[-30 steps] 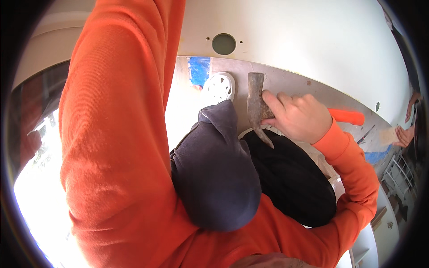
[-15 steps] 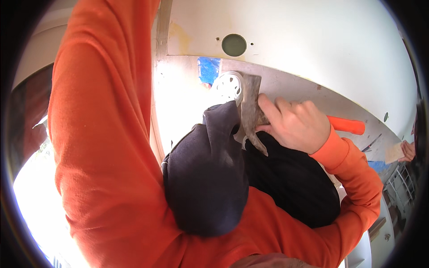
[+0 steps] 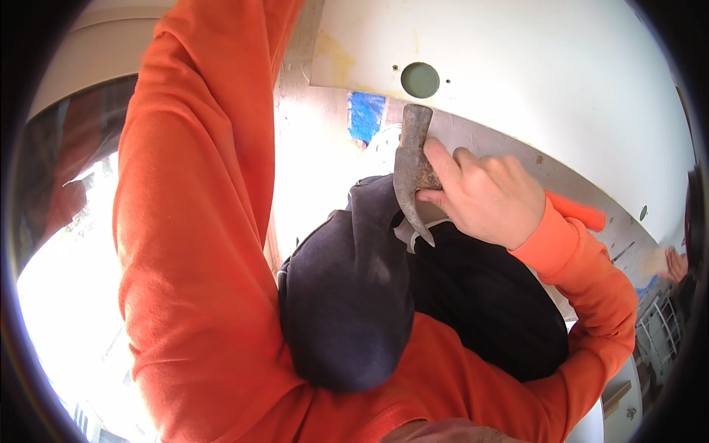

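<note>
My right hand [image 3: 491,196] is closed around a claw hammer [image 3: 410,162], gripping it high up, close to the worn grey metal head. The hammer's orange handle [image 3: 580,211] sticks out behind my wrist. Its curved claw points down above my dark-clothed legs [image 3: 347,303], and its striking face points up toward the white panel. My left arm [image 3: 199,221], in an orange sleeve, reaches up past the top edge, so my left hand is out of the picture.
A large white panel [image 3: 517,66] with a round hole [image 3: 420,80] spans the top. Blue tape [image 3: 365,116] sticks to the surface below it, next to a white round part [image 3: 384,144] partly behind the hammer. Another person's hand [image 3: 675,264] shows at far right, near a wire rack [image 3: 659,328].
The hammer head has tilted and shifted slightly left and up, covering more of the white round part. My view has shifted, so the panel and my left arm appear farther right.
</note>
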A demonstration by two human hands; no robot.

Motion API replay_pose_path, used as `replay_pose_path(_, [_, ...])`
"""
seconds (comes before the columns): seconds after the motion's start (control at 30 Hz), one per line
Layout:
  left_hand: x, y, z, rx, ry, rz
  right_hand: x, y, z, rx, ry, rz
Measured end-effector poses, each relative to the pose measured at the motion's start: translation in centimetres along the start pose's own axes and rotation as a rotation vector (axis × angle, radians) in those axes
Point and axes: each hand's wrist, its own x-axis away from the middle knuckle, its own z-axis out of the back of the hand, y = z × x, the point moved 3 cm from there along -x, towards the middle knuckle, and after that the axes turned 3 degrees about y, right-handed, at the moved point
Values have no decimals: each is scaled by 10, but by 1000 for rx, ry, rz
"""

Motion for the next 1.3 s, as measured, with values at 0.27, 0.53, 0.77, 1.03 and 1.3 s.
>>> replay_pose_path(0.27, [3, -22, -13, -232, 73, 4, -16, -16, -2, -24, -18, 17])
replay_pose_path(0.53, [23, 19, 17, -80, 1, 94, -21, -29, -5, -75, 0, -37])
replay_pose_path(0.77, [28, 26, 19, 9, 10, 92, -30, -33, -5, -174, -17, -71])
replay_pose_path(1.03, [10, 25, 11, 12, 3, 106, -42, -43, -11, -189, 26, -2])
replay_pose_path(1.3, [24, 40, 23, 15, -47, 111, -70, -51, -28, -228, 165, 8])
